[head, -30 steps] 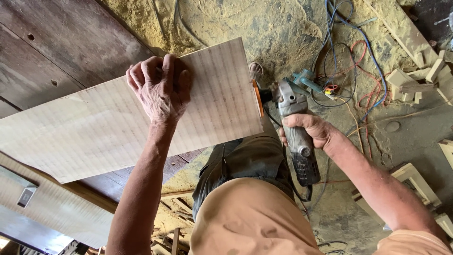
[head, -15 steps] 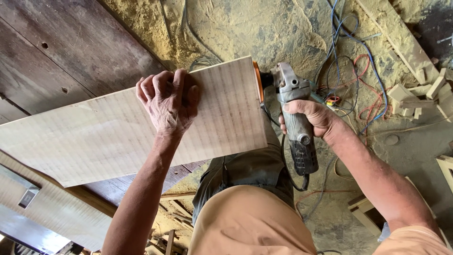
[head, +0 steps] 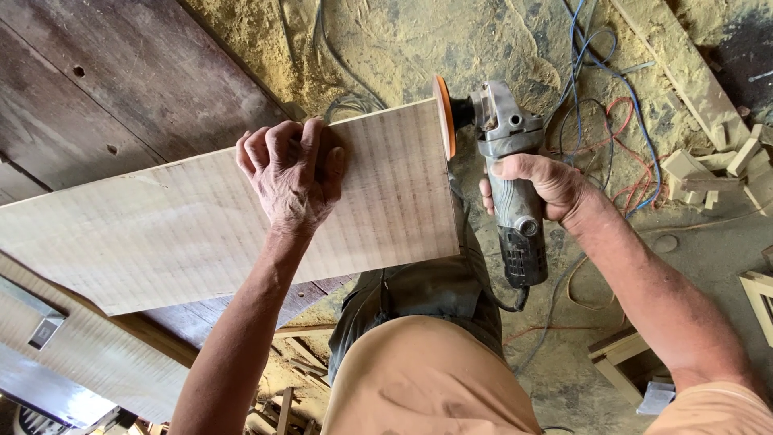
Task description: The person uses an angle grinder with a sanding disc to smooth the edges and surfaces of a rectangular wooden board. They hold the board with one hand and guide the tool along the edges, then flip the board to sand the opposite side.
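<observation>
Your right hand [head: 541,187] has its grip closed around the grey, ribbed body of an angle grinder [head: 509,173], fingers wrapped over the barrel with the thumb along the near side. Ahead of that grip, the metal gear head carries an orange sanding disc [head: 443,115], which stands on edge and touches the far corner of the board's cut end. Behind the grip, the dark tail of the tool leads into a black cord [head: 515,304] that loops down beside your leg.

Your left hand [head: 292,171] is closed over the far long edge of the pale wooden board [head: 193,229], knuckles up, fingers curled over that edge, pressing it down. The board is a flat rectangle with fine, straight grain lines running across its width, and its right end juts out past the support toward the grinder.

Under that grip, the board rests on a dark, worn worktop [head: 121,89] of wide planks with small holes and scuffs. A second pale panel [head: 88,354] lies lower down on your left.

Beyond the grinder grip, the floor [head: 451,48] is rough and heaped with yellow sawdust. Blue and red cables [head: 620,105] tangle across it, and pale wood offcuts [head: 708,173] lie scattered further right.
</observation>
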